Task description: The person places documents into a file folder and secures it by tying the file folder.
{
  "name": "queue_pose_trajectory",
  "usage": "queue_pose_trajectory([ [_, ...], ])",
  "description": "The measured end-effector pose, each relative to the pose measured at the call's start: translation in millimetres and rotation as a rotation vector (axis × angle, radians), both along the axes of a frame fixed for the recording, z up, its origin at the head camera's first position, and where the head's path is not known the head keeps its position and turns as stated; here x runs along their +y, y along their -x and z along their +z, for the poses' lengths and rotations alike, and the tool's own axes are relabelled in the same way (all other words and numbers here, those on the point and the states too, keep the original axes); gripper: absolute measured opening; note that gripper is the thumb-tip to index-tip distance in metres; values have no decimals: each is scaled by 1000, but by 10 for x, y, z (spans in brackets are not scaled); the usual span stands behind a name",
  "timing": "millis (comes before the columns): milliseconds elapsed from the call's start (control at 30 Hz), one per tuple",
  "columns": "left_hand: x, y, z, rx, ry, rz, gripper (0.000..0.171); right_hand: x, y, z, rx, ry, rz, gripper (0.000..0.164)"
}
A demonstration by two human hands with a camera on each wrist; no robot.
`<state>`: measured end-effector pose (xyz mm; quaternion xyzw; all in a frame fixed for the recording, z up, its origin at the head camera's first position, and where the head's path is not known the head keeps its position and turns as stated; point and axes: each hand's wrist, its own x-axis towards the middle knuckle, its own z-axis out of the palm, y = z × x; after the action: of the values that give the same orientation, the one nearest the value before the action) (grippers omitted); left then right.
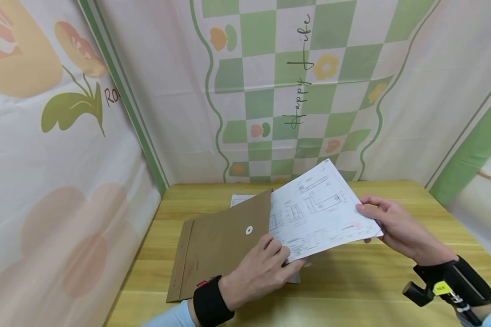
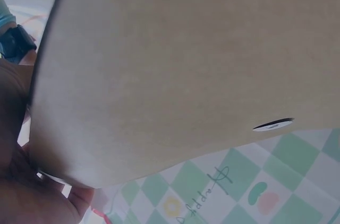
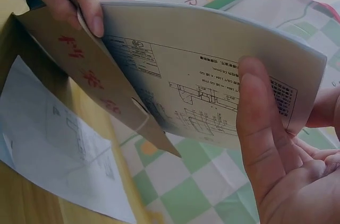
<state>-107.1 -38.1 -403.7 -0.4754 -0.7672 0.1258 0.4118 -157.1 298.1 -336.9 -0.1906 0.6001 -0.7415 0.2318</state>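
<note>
A brown paper document envelope with a white round button is tilted up over the table, its open end facing right. My left hand grips it at the lower corner of that opening, fingers curled over the edge. A stack of printed drawing sheets sticks partway out of the opening; the rest of it is hidden inside. My right hand pinches the stack at its outer right corner, thumb on top and fingers beneath. The right wrist view shows the sheets' underside and red writing on the envelope's other face.
Another printed sheet lies on the wooden table under the envelope. Patterned cloth hangs behind the table and at both sides. Each wrist wears a black strap, the right one with a small camera device.
</note>
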Motion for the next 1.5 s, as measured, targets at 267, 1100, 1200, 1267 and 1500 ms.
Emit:
queue_pose_trajectory([
  [267,1,-1,25,-14,18,11,32,-114,-3,-58,5,-44,32,21],
  [1100,-5,19,48,13,28,9,32,-476,20,-189,58,-119,93,21],
  [1200,-19,16,57,9,31,5,30,-487,45,-187,88,-142,101,23],
  [1267,-24,15,68,4,29,-4,28,-483,67,-181,102,-148,95,22],
  [1500,-5,15,114,37,-10,-89,26,-498,102,-177,101,-177,75,22],
])
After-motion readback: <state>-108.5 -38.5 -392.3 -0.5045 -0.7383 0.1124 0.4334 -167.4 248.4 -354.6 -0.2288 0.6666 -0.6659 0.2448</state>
